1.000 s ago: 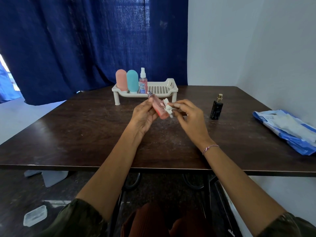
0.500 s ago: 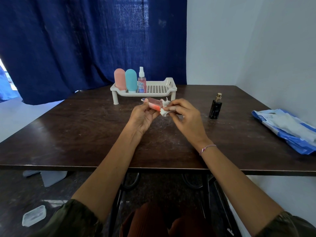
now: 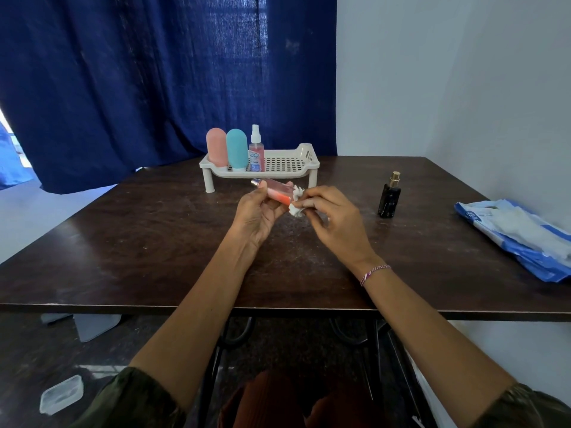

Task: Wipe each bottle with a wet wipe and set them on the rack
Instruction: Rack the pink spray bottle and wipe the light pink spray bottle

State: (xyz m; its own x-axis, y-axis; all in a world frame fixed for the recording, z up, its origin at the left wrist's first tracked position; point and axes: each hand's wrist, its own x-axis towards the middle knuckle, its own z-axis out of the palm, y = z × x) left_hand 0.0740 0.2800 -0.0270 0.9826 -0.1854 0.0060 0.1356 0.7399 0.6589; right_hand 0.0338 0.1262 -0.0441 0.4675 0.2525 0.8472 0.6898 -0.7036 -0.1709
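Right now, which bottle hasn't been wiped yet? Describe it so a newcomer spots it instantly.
Start at the dark wooden table and look right of the white rack. Standing alone there, left of the blue wipes pack, is the black bottle. It is the only dark one, with a gold cap; the others are pink or teal.

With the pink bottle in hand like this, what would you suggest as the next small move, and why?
Probably slide the wet wipe in the right hand along the pink bottle toward its cap: the left hand holds it tilted, and the wipe covers only its bottom end.
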